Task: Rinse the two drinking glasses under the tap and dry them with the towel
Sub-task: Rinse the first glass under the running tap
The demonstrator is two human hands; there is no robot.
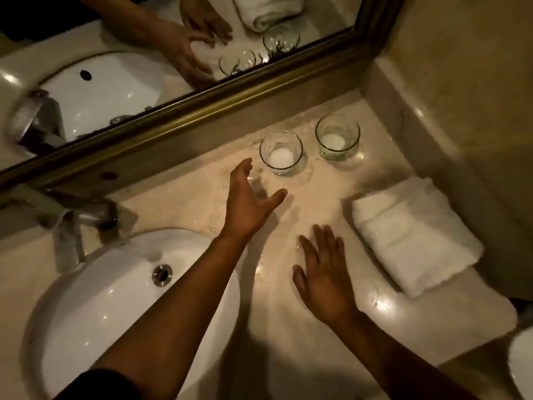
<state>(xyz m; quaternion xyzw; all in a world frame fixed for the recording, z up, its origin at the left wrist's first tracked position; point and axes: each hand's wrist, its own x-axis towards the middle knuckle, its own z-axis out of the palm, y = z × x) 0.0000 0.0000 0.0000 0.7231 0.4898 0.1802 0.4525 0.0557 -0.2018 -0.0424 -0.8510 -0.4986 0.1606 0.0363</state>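
Two clear drinking glasses stand upright on the wet marble counter near the mirror: the left glass point(281, 153) and the right glass point(337, 137). A folded white towel point(412, 235) lies to their right, toward the front. My left hand point(249, 202) hovers open just in front and left of the left glass, fingers spread, not touching it. My right hand point(323, 272) is flat and open over the counter, nearer to me, left of the towel. The metal tap point(69, 232) stands at the left behind the white sink point(95, 307). No water runs from it.
A gold-framed mirror point(202, 111) runs along the back and reflects the hands, glasses and towel. A beige wall point(461, 96) closes the counter on the right. A white object point(522, 365) shows at the lower right edge.
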